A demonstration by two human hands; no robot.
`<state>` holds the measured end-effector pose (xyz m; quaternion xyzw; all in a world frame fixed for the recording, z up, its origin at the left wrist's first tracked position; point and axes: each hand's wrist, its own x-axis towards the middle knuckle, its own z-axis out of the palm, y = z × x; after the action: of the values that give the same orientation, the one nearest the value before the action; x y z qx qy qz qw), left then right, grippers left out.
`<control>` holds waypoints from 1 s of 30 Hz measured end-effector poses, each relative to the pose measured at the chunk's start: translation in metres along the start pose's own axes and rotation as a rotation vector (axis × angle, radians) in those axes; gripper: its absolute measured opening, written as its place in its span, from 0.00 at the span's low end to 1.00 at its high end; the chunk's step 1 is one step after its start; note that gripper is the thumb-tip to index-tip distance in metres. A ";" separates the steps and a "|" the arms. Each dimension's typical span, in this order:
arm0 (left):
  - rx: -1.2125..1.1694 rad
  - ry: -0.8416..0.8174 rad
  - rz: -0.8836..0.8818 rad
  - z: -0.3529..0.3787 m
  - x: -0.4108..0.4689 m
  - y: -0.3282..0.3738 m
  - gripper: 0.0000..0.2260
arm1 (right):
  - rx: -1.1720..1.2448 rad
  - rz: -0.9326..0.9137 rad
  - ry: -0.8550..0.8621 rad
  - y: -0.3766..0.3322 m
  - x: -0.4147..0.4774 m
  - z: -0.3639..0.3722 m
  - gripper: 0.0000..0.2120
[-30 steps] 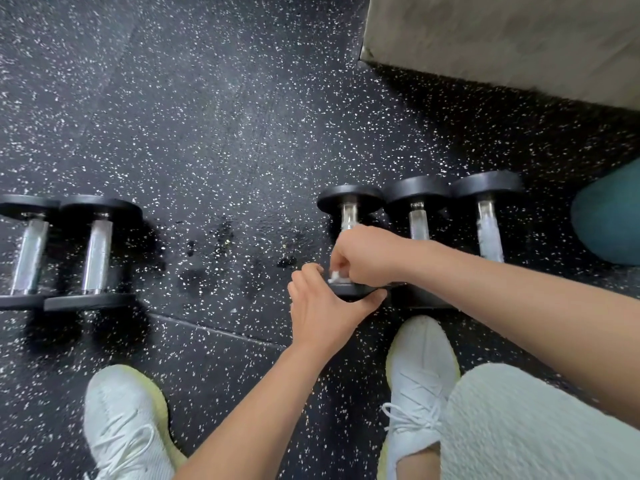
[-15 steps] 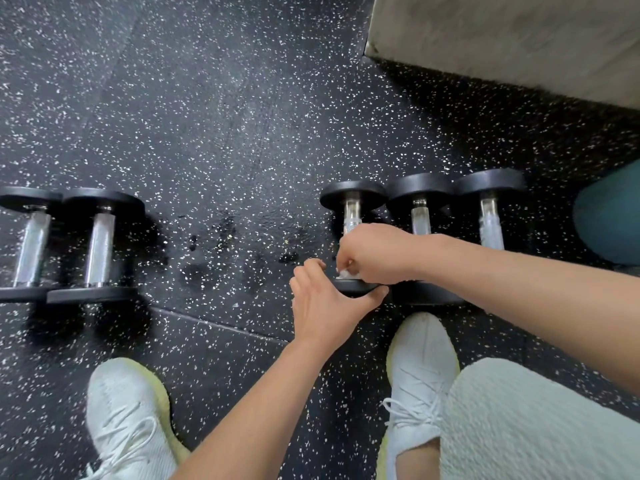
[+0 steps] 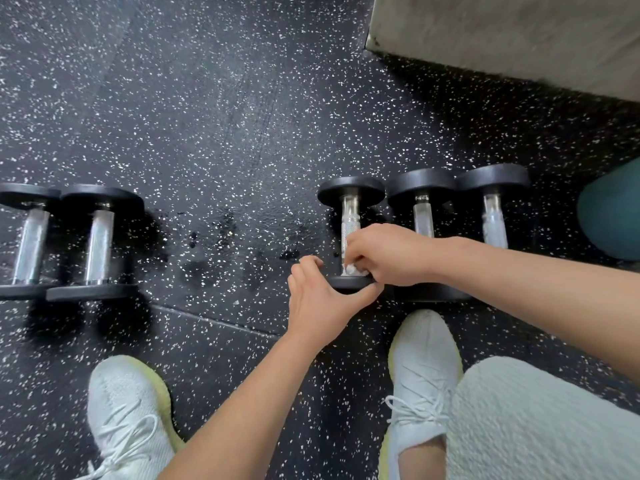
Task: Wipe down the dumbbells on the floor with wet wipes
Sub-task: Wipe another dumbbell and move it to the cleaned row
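Black rubber floor flecked white, with dark wet spots lying between a pair of dumbbells at left and a row of 3 at right. On that row's leftmost dumbbell, the left hand grips the near plate and the right hand pinches a white wipe to the handle. A grey block stands beyond.

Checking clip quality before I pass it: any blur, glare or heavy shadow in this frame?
Head view: sharp at centre, right hand pinching the wipe and left hand gripping the dumbbell read clearly; trouser leg and beige block are smeared at the edges; soft shadows under the left pair; wet floor shines mildly, no blown glare.
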<state>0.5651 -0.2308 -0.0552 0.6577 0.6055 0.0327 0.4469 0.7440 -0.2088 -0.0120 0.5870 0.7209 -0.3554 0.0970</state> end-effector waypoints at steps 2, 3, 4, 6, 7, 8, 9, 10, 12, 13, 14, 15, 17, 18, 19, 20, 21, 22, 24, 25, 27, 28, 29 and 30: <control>-0.004 -0.029 0.000 -0.003 0.002 -0.002 0.46 | 0.067 0.062 -0.010 0.001 -0.006 -0.002 0.08; -0.007 -0.039 0.001 -0.003 0.002 -0.003 0.45 | 0.097 0.091 -0.016 0.001 -0.009 -0.004 0.09; -0.010 -0.042 0.004 -0.004 0.002 -0.003 0.45 | 0.127 0.116 -0.015 0.000 -0.011 -0.006 0.10; -0.013 -0.038 0.008 -0.004 0.002 -0.003 0.44 | 0.204 0.167 -0.010 -0.001 -0.013 -0.005 0.13; -0.014 -0.034 0.010 -0.003 0.002 -0.003 0.44 | 0.246 0.197 0.003 -0.001 -0.014 -0.004 0.12; -0.014 -0.032 0.010 -0.003 0.002 -0.003 0.44 | 0.288 0.231 0.025 -0.001 -0.014 -0.001 0.10; -0.015 -0.030 0.010 -0.004 0.002 -0.004 0.45 | 0.336 0.265 0.055 0.000 -0.014 0.002 0.08; -0.015 -0.030 0.009 -0.004 0.002 -0.004 0.45 | 0.383 0.299 0.084 0.001 -0.013 0.005 0.07; -0.005 -0.031 0.004 -0.004 0.002 -0.005 0.44 | 0.440 0.357 0.125 0.001 -0.013 0.009 0.05; 0.001 -0.028 0.002 -0.003 0.002 -0.004 0.45 | 0.448 0.374 0.132 0.001 -0.013 0.010 0.05; 0.006 -0.022 0.000 -0.003 0.002 -0.003 0.45 | 0.455 0.385 0.130 0.001 -0.013 0.011 0.04; 0.009 -0.018 -0.001 -0.002 0.001 -0.002 0.45 | 0.467 0.400 0.121 0.001 -0.014 0.010 0.03; 0.010 -0.017 -0.008 -0.001 0.001 0.000 0.45 | 0.519 0.447 0.104 -0.001 -0.016 0.008 0.01; 0.011 -0.016 -0.009 0.000 0.000 0.001 0.45 | 0.551 0.477 0.102 0.000 -0.016 0.007 0.01; 0.014 -0.009 -0.008 0.001 0.000 0.001 0.45 | 0.572 0.507 0.103 -0.001 -0.015 0.006 0.03; 0.017 0.001 -0.004 0.002 -0.001 0.002 0.45 | 0.575 0.529 0.095 -0.003 -0.013 0.006 0.05; 0.020 0.011 -0.001 0.002 -0.001 0.003 0.45 | 0.569 0.549 0.078 -0.005 -0.010 0.005 0.07; 0.022 0.016 0.000 0.003 -0.002 0.004 0.45 | 0.555 0.567 0.062 -0.006 -0.006 0.007 0.07; 0.021 0.015 -0.003 0.004 -0.002 0.004 0.44 | 0.563 0.621 0.077 -0.011 -0.001 0.009 0.06; 0.017 0.014 -0.004 0.003 -0.002 0.003 0.44 | 0.599 0.656 0.087 -0.012 0.001 0.012 0.08; 0.006 0.017 -0.001 0.003 -0.001 0.002 0.44 | 0.689 0.704 0.085 -0.012 0.002 0.017 0.05; 0.006 0.019 0.002 0.002 -0.001 0.002 0.44 | 0.741 0.722 0.075 -0.009 0.002 0.019 0.05; 0.009 0.020 0.004 0.003 -0.001 0.002 0.44 | 0.789 0.724 0.050 -0.007 0.002 0.019 0.07; 0.013 0.021 0.005 0.003 -0.001 0.002 0.44 | 0.833 0.719 0.026 -0.001 0.005 0.022 0.09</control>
<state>0.5678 -0.2333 -0.0551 0.6617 0.6088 0.0364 0.4361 0.7355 -0.2192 -0.0303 0.7896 0.2744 -0.5476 -0.0371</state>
